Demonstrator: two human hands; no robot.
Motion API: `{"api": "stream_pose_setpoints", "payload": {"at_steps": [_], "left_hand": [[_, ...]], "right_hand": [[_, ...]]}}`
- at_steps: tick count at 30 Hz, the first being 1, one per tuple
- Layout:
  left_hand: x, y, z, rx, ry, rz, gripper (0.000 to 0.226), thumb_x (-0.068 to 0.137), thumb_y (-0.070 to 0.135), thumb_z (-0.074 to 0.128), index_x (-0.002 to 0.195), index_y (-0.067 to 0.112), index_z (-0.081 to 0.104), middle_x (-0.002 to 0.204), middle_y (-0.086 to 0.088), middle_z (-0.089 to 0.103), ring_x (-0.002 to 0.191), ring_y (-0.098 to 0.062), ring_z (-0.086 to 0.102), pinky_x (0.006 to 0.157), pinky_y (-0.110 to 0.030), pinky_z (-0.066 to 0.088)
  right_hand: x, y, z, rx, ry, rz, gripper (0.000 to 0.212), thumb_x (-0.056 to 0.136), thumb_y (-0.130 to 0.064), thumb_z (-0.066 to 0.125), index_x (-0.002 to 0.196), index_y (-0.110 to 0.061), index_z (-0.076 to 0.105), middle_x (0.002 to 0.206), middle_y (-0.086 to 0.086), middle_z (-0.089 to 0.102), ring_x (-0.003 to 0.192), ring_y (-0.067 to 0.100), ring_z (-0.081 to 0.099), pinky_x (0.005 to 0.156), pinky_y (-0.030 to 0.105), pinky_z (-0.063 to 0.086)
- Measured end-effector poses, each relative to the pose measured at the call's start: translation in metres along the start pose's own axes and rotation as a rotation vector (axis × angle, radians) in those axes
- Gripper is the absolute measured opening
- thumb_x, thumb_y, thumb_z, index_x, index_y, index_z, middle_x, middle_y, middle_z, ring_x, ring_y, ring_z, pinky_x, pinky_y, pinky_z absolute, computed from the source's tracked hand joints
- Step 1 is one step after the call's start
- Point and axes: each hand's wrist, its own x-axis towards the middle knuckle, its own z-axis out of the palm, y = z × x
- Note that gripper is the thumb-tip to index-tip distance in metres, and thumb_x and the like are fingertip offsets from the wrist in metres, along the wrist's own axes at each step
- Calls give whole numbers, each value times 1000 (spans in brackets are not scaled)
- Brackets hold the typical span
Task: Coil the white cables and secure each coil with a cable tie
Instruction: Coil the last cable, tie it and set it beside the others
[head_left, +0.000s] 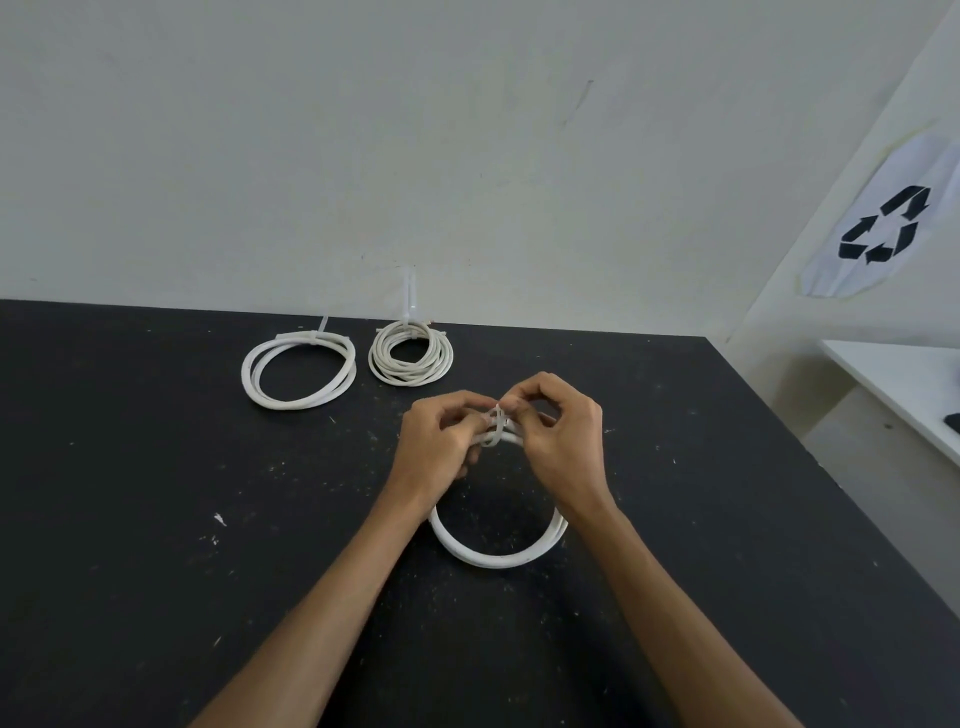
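A black worktop (156, 467), flecked with pale specks, runs up to a white wall (363, 130). Far left on it lies a wide coil (298, 371) of thick white cable, bound at its far side by a tie (316, 338) whose tail points toward the wall. Just right of it, apart from it, sits a smaller tight coil (411, 354) of thinner cable, its own tie tail (410, 293) sticking up against the wall. Nearer the person, a third coil (493, 556) lies between the forearms. The left hand (441, 447) grips the far side of this coil, fingers curled round the strands. A pale cable tie (496, 428) loops around the strands there. The right hand (558, 426) pinches the tie's upper end with fingers bent. Far right, a recycling sign (883, 223) hangs on a side wall above a white shelf (893, 384).
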Motion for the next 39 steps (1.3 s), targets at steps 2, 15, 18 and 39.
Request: {"api": "stream_pose_setpoints", "payload": {"at_steps": [2, 15, 18, 39], "left_hand": [[-3, 0, 1, 66, 5, 72, 19, 97, 8, 68, 99, 19, 84, 68, -4, 72, 57, -16, 62, 47, -23, 41], [-3, -7, 1, -10, 39, 74, 13, 97, 9, 76, 107, 12, 83, 83, -4, 80, 60, -3, 66, 52, -14, 45], [-3, -12, -1, -29, 69, 58, 11, 96, 9, 76, 105, 11, 83, 71, 8, 74, 57, 1, 60, 53, -11, 41], [6, -31, -9, -186, 311, -73, 13, 101, 16, 71, 105, 17, 83, 67, -2, 60, 59, -13, 42, 45, -24, 30]], "right_hand": [[0, 0, -1, 25, 0, 19, 17, 96, -2, 75, 86, -16, 75, 84, -7, 74, 85, 16, 73, 78, 32, 63], [2, 13, -17, 320, 28, 231, 28, 88, 14, 65, 102, -10, 71, 100, 12, 74, 102, 30, 73, 91, 40, 63], [-9, 23, -26, 212, 26, 280, 23, 97, -1, 70, 109, -20, 74, 103, -1, 76, 100, 15, 74, 88, 32, 62], [-46, 24, -29, -92, -24, 208, 23, 100, -23, 76, 121, -31, 77, 90, -10, 76, 85, 10, 74, 78, 28, 63]]}}
